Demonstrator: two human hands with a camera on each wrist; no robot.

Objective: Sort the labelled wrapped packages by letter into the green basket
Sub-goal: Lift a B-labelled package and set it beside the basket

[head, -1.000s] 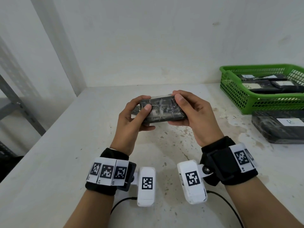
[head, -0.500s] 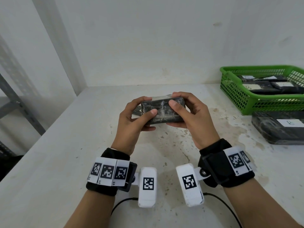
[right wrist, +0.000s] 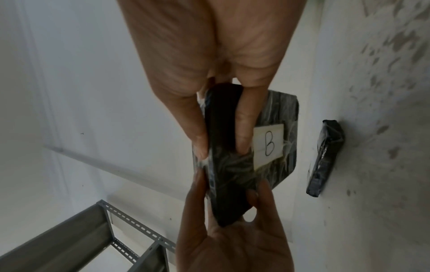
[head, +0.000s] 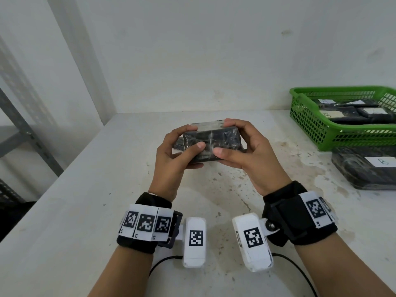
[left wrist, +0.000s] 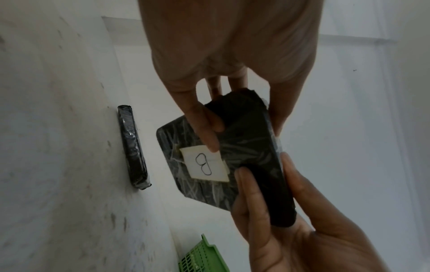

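Both hands hold one black wrapped package (head: pixel 214 140) above the middle of the table. My left hand (head: pixel 182 151) grips its left end and my right hand (head: pixel 237 146) its right end, thumbs on the near face. Its white label marked B (left wrist: pixel 204 162) faces away from my head and shows in both wrist views (right wrist: pixel 268 143). The green basket (head: pixel 334 136) stands at the far right with several labelled black packages inside. Another black package with a B label (head: pixel 368 170) lies on the table in front of the basket.
One more black package (left wrist: pixel 133 147) lies flat on the table beyond my hands, also visible as a package on the table (right wrist: pixel 325 158) in the right wrist view. A grey metal shelf frame (head: pixel 27 133) stands left of the table. White walls close the back.
The package has been tipped in my hands so its far edge stands higher. Both thumbs have slid toward the middle of its near face. The hands stay in about the same place.
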